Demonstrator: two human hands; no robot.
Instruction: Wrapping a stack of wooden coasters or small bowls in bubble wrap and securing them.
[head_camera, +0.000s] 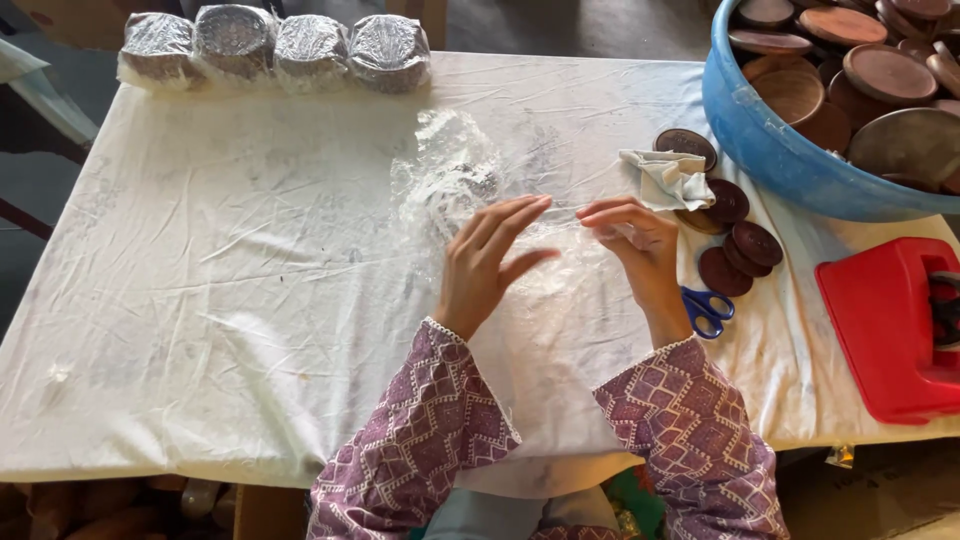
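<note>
Both hands, left (487, 262) and right (632, 243), press flat, fingers spread, smoothing the clear crinkled plastic film (470, 190) (holding nothing) on the white-clothed worktop (230, 260).

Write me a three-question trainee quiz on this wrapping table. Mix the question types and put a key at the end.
1. True or false: the left hand and the right hand both lie on the clear plastic film spread on the white cloth.
2. How many wrapped bundles stand in a row at the far edge of the table?
3. The blue-handled scissors lie: A) inside the blue tub; B) beside the right wrist; C) on the red case.

Key: 1 true; 2 four; 3 B.
</note>
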